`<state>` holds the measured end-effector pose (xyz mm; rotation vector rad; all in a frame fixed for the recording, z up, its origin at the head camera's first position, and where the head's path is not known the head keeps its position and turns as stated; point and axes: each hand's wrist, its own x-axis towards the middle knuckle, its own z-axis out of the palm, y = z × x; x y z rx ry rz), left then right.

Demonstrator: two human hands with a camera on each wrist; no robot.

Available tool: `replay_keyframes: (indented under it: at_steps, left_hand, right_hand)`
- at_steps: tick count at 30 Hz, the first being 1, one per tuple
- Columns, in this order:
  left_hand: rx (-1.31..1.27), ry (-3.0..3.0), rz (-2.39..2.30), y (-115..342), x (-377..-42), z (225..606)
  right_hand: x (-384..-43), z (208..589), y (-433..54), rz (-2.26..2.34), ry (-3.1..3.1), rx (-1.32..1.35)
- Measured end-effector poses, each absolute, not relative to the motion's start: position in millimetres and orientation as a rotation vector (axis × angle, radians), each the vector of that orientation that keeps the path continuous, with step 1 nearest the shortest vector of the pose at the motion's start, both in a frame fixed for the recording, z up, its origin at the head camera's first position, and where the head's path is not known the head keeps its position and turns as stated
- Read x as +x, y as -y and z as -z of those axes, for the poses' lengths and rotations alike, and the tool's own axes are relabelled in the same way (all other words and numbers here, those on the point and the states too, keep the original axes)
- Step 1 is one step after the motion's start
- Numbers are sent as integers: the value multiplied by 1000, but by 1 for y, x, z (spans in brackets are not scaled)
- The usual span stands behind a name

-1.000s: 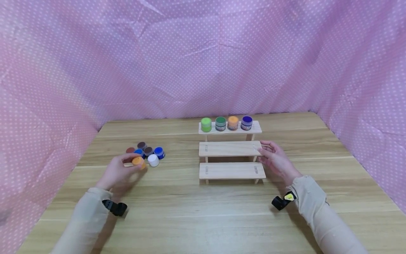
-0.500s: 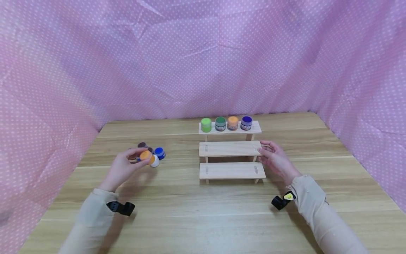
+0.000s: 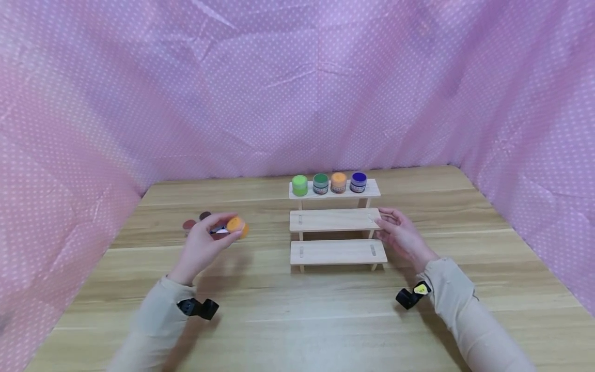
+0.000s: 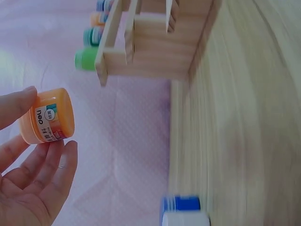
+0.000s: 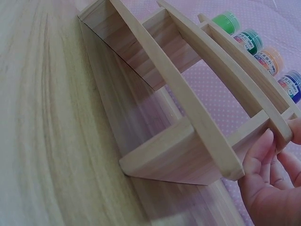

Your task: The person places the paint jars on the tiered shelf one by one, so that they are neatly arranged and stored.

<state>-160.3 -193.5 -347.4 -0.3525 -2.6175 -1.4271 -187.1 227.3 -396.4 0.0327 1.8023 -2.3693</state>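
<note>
Thumb and fingers of my left hand [image 3: 200, 250] pinch an orange paint jar [image 3: 237, 227], held tilted above the table left of the rack. Its printed label faces the camera in the left wrist view. A three-tier wooden display rack [image 3: 334, 220] stands to the right. My right hand [image 3: 402, 238] grips the right end of its middle shelf, thumb on one face and fingers at the other. Along the top shelf stand a light green jar [image 3: 299, 185], a dark green jar [image 3: 321, 184], a pale orange jar [image 3: 339, 183] and a dark blue jar [image 3: 358, 182].
Behind the left hand, a red-brown jar [image 3: 189, 225] and a dark brown jar [image 3: 205, 215] stand on the wooden table [image 3: 288, 320]. A blue jar [image 4: 184, 203] and a white jar [image 4: 186, 219] show in the left wrist view. A pink dotted cloth [image 3: 260, 93] hangs behind.
My left hand has lifted the orange jar from beside the other jars and carried it to the right. The right hand keeps its grip on the rack.
</note>
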Motion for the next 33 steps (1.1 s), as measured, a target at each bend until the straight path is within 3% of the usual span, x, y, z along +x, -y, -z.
replay_keyframes:
  at_steps: [33]
  left_hand:
    - [-548, 2569, 1656, 98, -181, 353]
  right_hand:
    - [-187, 394, -227, 2379, -1774, 59]
